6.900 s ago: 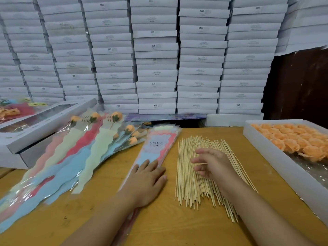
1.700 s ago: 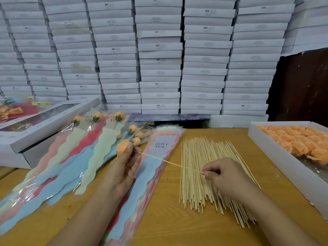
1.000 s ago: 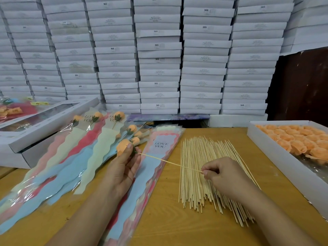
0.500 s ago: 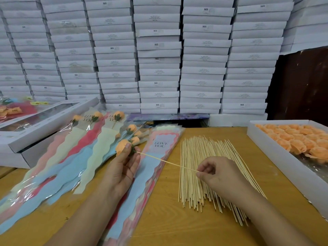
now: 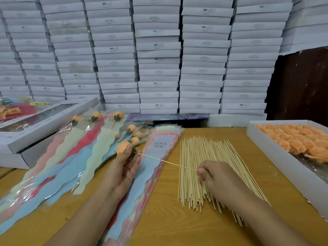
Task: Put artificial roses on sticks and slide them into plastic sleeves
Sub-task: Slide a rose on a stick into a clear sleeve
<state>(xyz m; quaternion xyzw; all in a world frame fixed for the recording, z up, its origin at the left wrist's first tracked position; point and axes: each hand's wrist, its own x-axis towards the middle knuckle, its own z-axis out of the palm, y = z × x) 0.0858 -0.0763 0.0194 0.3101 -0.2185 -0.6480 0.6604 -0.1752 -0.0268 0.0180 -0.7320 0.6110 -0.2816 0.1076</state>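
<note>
A: Where's the rose?
B: The soft orange rose (image 5: 122, 147) sits at ten o'clock, gripped in the left hand (image 5: 124, 167)
A: And the thin wooden stick (image 5: 165, 162)?
B: It's pinched by the right hand (image 5: 218, 178), above the stick pile (image 5: 204, 167)

The stick's (image 5: 166, 162) end hides inside the right hand's (image 5: 219, 181) curled fingers (image 5: 201, 172)

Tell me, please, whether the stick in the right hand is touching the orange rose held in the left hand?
Touching. The head view shows the stick running from the right hand straight into the rose base, gripped by the left hand.
</note>
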